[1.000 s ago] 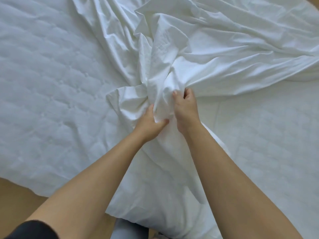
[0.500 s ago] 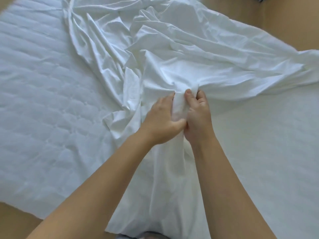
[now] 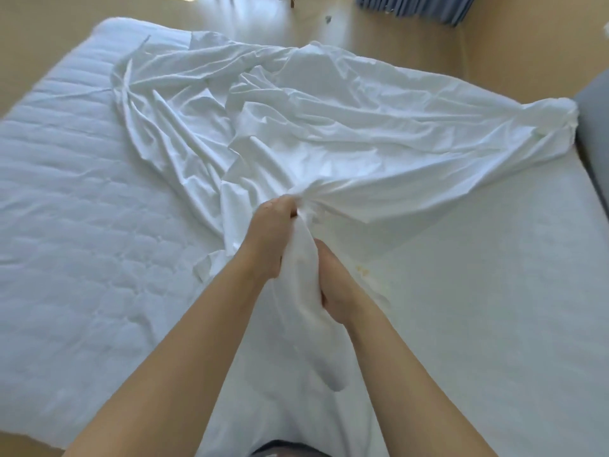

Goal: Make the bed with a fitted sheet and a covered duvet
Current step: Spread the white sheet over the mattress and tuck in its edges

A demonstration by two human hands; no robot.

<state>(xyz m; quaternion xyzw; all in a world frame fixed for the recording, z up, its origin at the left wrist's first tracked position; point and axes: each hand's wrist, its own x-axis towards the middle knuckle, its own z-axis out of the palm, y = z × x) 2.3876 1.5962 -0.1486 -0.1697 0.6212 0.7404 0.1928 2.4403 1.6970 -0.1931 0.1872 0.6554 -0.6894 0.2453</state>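
Gripping a gathered rope of white cloth, both hands sat close together over the middle of the bed. The left hand (image 3: 270, 239) was the farther one, its fingers curled tight round the bunch where the fitted sheet (image 3: 329, 133) fanned out. The right hand (image 3: 336, 288) was nearer the body and just beside it, its fingers also closed round the same twisted length, which ran between the two palms and hung down toward the person. Beyond the hands the sheet lay crumpled and creased across the far and right-hand part of the mattress (image 3: 82, 225), not spread flat. One end was drawn out taut toward the right corner of the bed, where it was bunched up against a grey upholstered surface (image 3: 593, 150). A loose flap of the sheet lay on the mattress just left of the left wrist. The quilted top of the mattress showed bare on the left side and on the near right, with a few faint yellowish marks (image 3: 364, 272) close to the right hand. Tan floor (image 3: 49, 34) surrounded the bed, and the hem of a blue curtain (image 3: 415, 6) hung at the far edge.
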